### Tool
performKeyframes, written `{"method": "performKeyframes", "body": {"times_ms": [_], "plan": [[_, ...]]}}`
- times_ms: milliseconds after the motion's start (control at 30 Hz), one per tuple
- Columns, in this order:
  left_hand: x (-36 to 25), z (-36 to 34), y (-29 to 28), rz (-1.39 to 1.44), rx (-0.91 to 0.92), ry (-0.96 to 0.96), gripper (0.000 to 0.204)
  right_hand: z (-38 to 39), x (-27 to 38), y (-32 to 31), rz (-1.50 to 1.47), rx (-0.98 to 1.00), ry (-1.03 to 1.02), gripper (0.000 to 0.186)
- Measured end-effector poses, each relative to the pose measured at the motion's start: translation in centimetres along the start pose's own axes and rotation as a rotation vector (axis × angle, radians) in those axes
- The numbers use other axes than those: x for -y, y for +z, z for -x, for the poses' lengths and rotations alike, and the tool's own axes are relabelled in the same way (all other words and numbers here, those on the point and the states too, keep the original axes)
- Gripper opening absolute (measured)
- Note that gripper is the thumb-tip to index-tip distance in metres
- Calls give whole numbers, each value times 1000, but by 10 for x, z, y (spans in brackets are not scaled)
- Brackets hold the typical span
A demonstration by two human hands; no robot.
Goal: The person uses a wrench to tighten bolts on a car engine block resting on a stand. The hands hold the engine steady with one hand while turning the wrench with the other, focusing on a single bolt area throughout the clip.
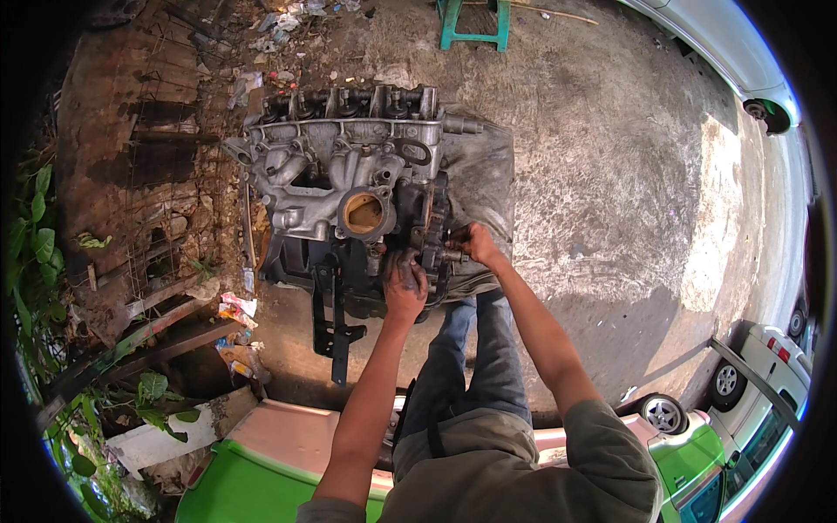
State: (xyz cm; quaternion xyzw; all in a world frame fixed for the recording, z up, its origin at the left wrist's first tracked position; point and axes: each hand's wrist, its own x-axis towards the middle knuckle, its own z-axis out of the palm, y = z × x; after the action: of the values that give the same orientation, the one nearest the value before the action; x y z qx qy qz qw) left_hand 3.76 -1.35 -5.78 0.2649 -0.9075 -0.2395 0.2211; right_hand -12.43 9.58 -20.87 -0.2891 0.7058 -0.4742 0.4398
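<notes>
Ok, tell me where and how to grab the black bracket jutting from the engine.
Probably grip the black bracket by its narrow near end, coming from the person's left: that end juts clear of the engine, and the left forearm lies to its right.

Dull grey cast metal, rough and grimy, forms the engine and its branching manifold; a flat bracket looks matt black. Beneath lies a wrinkled, dull grey sheet, cloth or plastic, unclear which. Rough concrete ground, smooth teal plastic stool, faded denim jeans, matt cloth shirt, glossy green car body
</notes>
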Motion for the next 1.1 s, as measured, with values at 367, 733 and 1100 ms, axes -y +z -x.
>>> {"method": "performKeyframes", "body": {"times_ms": [367,733,1100], "plan": [[-3,-4,-2,2,-15,47,16,-6,6,-21,-679,275,452,33],[0,0,1,-15,-24,37,21,20,16,-29,-801,99,421,24],[-1,-3,0,17,-19,41,14,-1,-22,11,81,-48,189,31]]}}
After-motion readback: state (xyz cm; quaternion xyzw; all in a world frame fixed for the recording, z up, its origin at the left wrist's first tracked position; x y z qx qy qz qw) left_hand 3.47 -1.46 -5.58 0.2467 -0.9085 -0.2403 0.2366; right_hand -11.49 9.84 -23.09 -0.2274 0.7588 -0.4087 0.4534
